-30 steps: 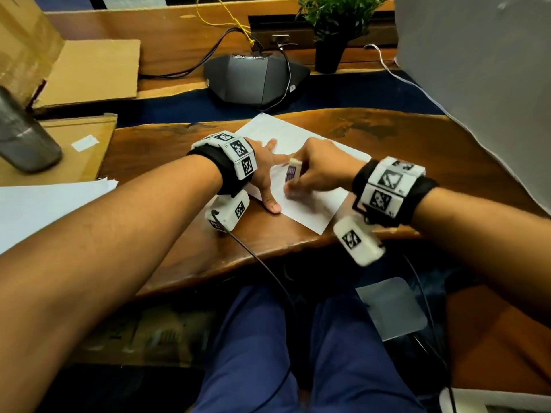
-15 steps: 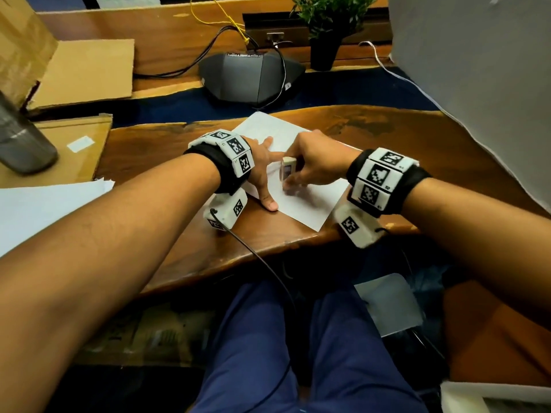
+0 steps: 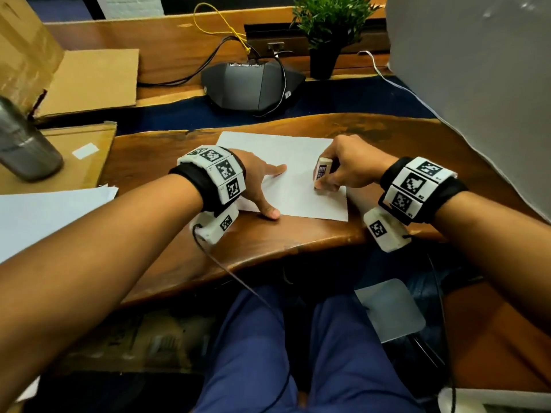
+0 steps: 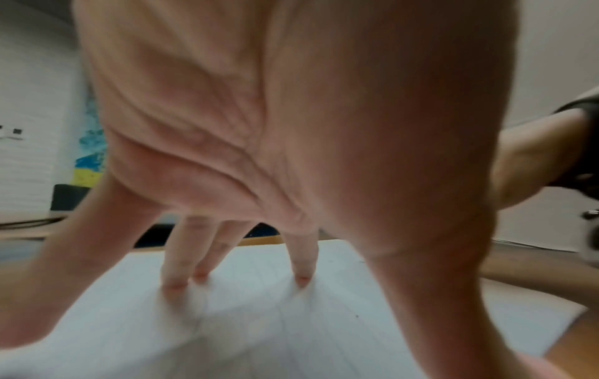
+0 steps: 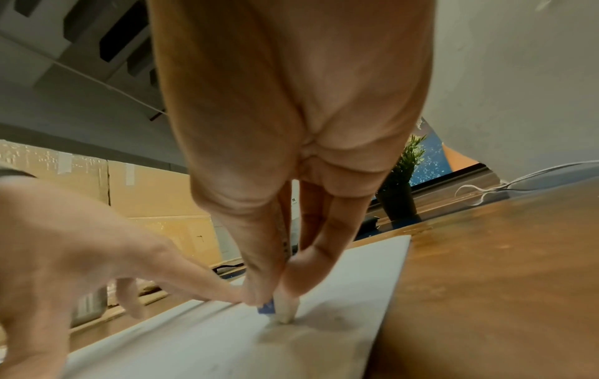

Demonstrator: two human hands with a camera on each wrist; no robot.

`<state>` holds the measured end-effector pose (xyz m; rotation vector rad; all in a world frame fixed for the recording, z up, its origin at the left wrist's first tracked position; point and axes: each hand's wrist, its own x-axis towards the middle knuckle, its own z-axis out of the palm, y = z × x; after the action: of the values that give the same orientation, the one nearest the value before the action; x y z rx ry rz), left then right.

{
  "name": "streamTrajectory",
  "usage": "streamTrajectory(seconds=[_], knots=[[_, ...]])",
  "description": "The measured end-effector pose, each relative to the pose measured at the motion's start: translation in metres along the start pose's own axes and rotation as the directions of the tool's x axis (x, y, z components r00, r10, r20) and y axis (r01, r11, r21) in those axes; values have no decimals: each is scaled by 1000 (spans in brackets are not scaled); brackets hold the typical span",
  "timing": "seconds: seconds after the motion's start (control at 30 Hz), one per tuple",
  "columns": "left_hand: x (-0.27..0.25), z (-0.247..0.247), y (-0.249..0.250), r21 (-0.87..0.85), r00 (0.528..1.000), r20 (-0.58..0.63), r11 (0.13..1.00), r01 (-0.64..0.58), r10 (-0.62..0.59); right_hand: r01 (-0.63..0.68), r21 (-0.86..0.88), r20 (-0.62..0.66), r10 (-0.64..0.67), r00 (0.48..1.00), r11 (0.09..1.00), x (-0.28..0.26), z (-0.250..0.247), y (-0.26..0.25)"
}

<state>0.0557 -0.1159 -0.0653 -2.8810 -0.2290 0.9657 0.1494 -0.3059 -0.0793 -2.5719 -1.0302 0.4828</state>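
Note:
A white sheet of paper (image 3: 286,162) lies on the wooden desk (image 3: 387,138) in front of me. My left hand (image 3: 262,186) is spread flat on the sheet's left part, its straight fingertips (image 4: 303,277) pressing the paper (image 4: 259,320) down. My right hand (image 3: 343,168) pinches a small white eraser with a blue-printed sleeve (image 3: 321,172), held upright. The eraser's tip (image 5: 285,311) touches the paper (image 5: 227,341) near its right edge, between thumb and fingers. The left hand's index fingertip (image 5: 227,292) lies close beside it.
Behind the desk sit a dark conference phone (image 3: 253,84) with cables and a potted plant (image 3: 328,28). Cardboard (image 3: 89,81), a metal tumbler (image 3: 24,144) and more white paper (image 3: 44,216) are at the left. A white panel (image 3: 477,84) stands at the right.
My right hand with the eraser has slid to the right across the paper, away from the left hand. The left hand stays pressed on the sheet.

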Motion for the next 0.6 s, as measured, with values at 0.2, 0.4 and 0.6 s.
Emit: streamTrajectory(seconds=[0.2, 0.4, 0.6], knots=[[-9, 3, 8, 46, 966, -235, 994, -103, 111, 4, -22, -47, -5, 999, 1000, 9, 1, -4], [5, 8, 12, -187, 934, -185, 923, -338, 304, -13, -3, -94, 13, 995, 1000, 9, 2, -4], [15, 3, 14, -90, 967, -88, 965, -245, 238, 46, 16, 120, -47, 992, 999, -12, 5, -12]])
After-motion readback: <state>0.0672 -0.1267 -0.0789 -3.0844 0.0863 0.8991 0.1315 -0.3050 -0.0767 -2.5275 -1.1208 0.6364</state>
